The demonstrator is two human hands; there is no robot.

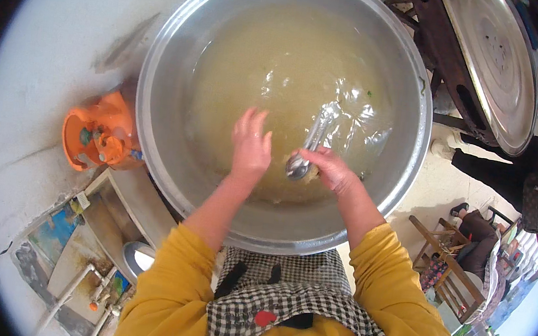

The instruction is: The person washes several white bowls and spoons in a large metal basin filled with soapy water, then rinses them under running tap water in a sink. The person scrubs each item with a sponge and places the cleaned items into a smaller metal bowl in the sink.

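Note:
A big round aluminium pot (pixel 186 208) stands before me, holding cloudy yellowish liquid (pixel 240 66). My right hand (pixel 330 167) grips a shiny metal utensil (pixel 297 167) over the near right part of the pot. Its rounded end lies by my thumb, and a long narrow part reaches away toward rippled, glinting liquid; its exact kind is unclear. To the left, my left hand (pixel 253 141) hovers over the liquid with fingers apart and nothing in it. Whether its fingertips touch the surface cannot be told. A small green scrap (pixel 369 94) floats at the right.
An orange gas cylinder (pixel 105 133) stands against the pot's left side. A large metal lid (pixel 494 59) leans on a dark metal frame (pixel 455 79) at upper right. Pipes (pixel 69 289) run lower left. People (pixel 488 166) and a wooden chair (pixel 450 270) are at right.

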